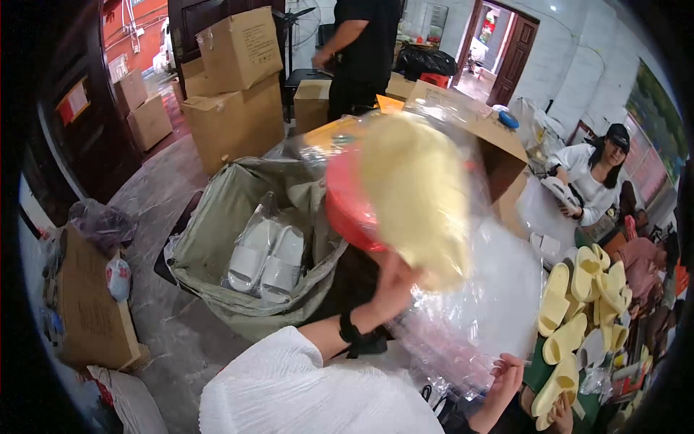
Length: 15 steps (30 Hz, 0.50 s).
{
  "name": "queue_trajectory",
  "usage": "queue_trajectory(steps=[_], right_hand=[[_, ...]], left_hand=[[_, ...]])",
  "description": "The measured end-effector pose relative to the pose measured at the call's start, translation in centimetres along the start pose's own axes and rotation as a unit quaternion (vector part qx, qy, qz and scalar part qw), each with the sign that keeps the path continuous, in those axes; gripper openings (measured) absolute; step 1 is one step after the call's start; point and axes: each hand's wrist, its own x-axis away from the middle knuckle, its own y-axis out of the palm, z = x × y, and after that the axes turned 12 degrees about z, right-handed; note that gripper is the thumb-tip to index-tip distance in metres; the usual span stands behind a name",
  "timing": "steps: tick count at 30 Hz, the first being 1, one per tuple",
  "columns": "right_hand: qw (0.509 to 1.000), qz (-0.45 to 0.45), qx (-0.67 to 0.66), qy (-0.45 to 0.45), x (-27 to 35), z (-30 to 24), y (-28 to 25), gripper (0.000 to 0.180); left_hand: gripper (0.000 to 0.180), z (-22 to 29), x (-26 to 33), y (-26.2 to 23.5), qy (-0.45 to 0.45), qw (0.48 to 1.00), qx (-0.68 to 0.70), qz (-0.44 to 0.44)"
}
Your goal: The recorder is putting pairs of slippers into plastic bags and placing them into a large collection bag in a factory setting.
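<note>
Left hand (394,286) is clamped on a pale yellow foam slipper (416,195), raised inside a clear plastic bag (477,304). Right hand (506,369) pinches the bag's lower edge, holding it taut. Left of the slipper, an olive woven sack (210,239) holds bagged white slippers (267,257).

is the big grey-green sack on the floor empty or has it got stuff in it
Not empty. The sack gapes open, and a bagged pair of white slippers lies inside.
</note>
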Motion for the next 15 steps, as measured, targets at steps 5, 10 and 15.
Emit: queue_trajectory(steps=[5,10,15], right_hand=[[0.999,0.042,0.006,-0.002,-0.5,0.2,-1.3,0.019],[0.994,0.103,0.010,0.024,-1.2,0.0,-2.9,0.015],[0.988,0.144,0.057,0.007,-0.6,-0.9,-4.6,0.019]], left_hand=[[0.058,0.7,-7.5,-6.8,0.100,0.919,-0.081,0.372],[0.056,2.2,-8.5,-7.1,-0.022,0.914,0.234,0.331],[0.034,0.6,-6.0,-3.4,0.007,0.970,0.085,0.227]])
